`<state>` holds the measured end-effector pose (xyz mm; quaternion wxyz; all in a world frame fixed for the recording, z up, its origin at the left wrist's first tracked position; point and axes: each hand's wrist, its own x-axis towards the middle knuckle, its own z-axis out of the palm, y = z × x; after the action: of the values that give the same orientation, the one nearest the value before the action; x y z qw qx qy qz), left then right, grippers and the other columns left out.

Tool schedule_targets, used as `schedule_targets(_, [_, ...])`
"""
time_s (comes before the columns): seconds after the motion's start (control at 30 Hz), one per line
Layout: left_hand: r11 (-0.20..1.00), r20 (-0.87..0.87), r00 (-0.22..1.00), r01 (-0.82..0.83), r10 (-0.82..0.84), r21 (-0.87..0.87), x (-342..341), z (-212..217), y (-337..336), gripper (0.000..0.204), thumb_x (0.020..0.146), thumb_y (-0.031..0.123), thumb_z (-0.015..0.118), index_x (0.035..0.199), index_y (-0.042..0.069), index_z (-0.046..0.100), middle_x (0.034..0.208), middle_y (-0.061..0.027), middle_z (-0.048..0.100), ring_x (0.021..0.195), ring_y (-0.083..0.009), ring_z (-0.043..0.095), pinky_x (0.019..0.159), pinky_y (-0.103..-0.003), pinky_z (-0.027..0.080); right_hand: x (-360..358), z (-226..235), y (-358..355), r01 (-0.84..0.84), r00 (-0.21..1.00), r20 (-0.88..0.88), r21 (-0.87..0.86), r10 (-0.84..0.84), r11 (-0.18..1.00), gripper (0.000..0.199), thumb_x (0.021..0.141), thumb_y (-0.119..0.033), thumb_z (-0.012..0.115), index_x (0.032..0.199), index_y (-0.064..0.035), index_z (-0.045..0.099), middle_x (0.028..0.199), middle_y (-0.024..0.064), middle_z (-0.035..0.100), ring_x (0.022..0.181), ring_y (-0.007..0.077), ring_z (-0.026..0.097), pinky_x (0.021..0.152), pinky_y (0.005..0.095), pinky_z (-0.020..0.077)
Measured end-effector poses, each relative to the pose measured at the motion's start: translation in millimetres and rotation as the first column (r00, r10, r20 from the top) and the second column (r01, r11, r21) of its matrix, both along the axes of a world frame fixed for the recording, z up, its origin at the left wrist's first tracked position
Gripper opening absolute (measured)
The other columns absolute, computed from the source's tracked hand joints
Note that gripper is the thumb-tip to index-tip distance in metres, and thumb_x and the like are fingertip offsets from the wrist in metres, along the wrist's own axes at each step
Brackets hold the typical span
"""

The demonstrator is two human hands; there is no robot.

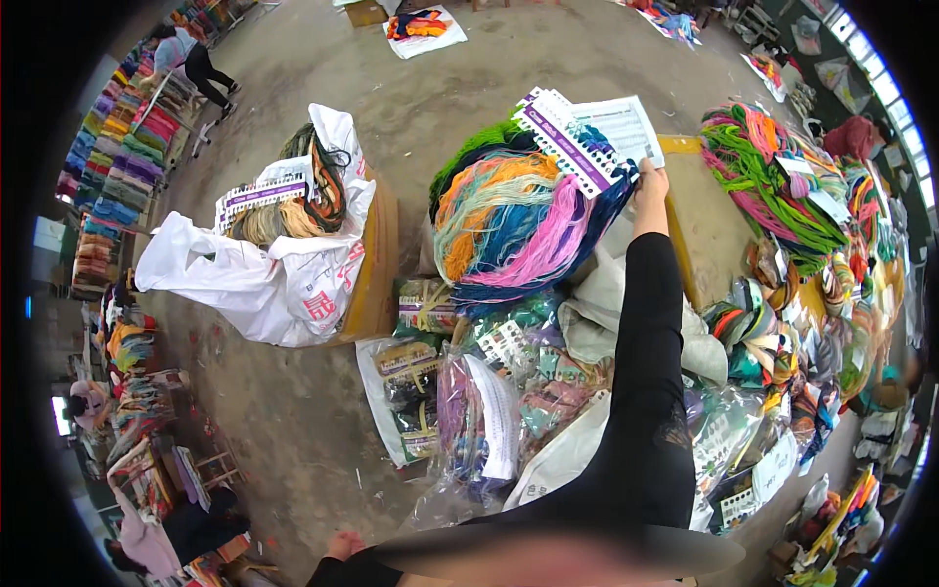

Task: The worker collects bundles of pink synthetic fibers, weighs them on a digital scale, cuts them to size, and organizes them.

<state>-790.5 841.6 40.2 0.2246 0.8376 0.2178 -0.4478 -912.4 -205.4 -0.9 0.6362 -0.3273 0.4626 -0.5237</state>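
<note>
My right hand reaches far forward, its fingers pinching the lower edge of a white printed sheet. Beside the sheet are punched thread cards with a purple band, fanned over a large bundle of embroidery thread in orange, blue, pink and green. The cards lie against the bundle's upper right. Low at the left, my left hand hangs near my body, away from the thread. It shows small and partly hidden, so its fingers cannot be made out.
At left, a white plastic bag with dark and tan thread sits on a cardboard box. Clear bags of thread lie below the bundle. Green and pink thread is heaped at right. A person bends over shelves at far left.
</note>
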Motion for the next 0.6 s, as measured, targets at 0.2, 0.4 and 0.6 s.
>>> schedule_targets(0.2, [0.958, -0.124, 0.987, 0.059, -0.097, -0.281, 7, -31, -32, 0.020, 0.091, 0.017, 0.046, 0.095, -0.001, 0.055, 0.075, -0.0133, 0.061, 0.065, -0.0247, 0.063, 0.059, -0.036, 0.054, -13, 94, -47, 0.177, 0.947, 0.313, -0.312, -0.075, 0.934, 0.017, 0.086, -0.004, 0.052, 0.101, -0.0092, 0.054, 0.095, 0.0040, 0.061, 0.082, 0.0183, 0.061, 0.064, 0.0313, 0.0503])
schedule_targets(0.4, [0.922, -0.134, 0.991, -0.061, 0.009, -0.382, 16, -77, 24, 0.017, 0.090, 0.013, 0.047, 0.089, -0.003, 0.053, 0.073, -0.0125, 0.059, 0.062, -0.0249, 0.061, 0.056, -0.037, 0.052, -8, 209, -41, 0.192, 0.924, 0.378, -0.584, 0.055, 0.789, 0.012, 0.086, -0.005, 0.053, 0.097, -0.0091, 0.055, 0.090, 0.0010, 0.062, 0.077, 0.0116, 0.060, 0.064, 0.0255, 0.0490])
schedule_targets(0.6, [0.857, -0.204, 0.979, -0.108, 0.003, -0.504, 23, -50, -64, 0.013, 0.090, 0.011, 0.047, 0.083, 0.002, 0.053, 0.068, -0.0079, 0.056, 0.052, -0.0164, 0.053, 0.045, -0.029, 0.044, 2, 303, 28, -0.032, 0.981, -0.146, -0.766, -0.125, 0.642, 0.014, 0.084, -0.015, 0.060, 0.075, -0.0110, 0.050, 0.061, -0.0076, 0.042, 0.054, 0.0017, 0.035, 0.046, 0.0199, 0.0259])
